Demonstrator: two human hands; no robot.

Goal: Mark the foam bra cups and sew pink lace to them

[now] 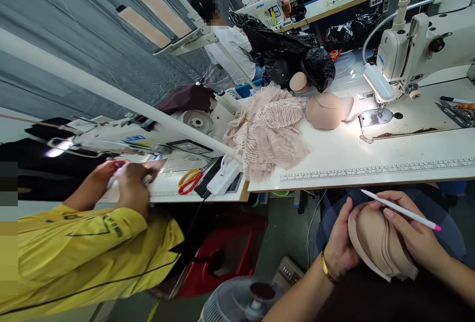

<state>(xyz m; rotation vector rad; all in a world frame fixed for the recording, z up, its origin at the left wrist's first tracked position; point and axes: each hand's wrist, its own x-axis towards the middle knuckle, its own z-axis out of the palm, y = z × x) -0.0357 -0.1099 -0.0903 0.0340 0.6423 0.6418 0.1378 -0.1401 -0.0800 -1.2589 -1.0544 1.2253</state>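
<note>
A stack of beige moulded bra cups (382, 248) is held over my lap, at the lower right of the head view. My left hand (343, 240) is closed around the stack's left side, thumb up along the edge. On the other side, my right hand (415, 228) grips the same cups and also holds a slim white pen (404, 210) with a pink end, lying slantwise across the fingers. Beyond my hands, more beige cups (326, 110) lie on the sewing table (334, 159), partly beside the machine's needle area.
A lit sewing machine (404, 55) stands at right, with snips (452, 114) nearby. Pale pink lace (267, 129) is heaped left of the cups. A co-worker in yellow (85, 248) sews at left. A red stool (226, 253) and a fan (241, 302) are below.
</note>
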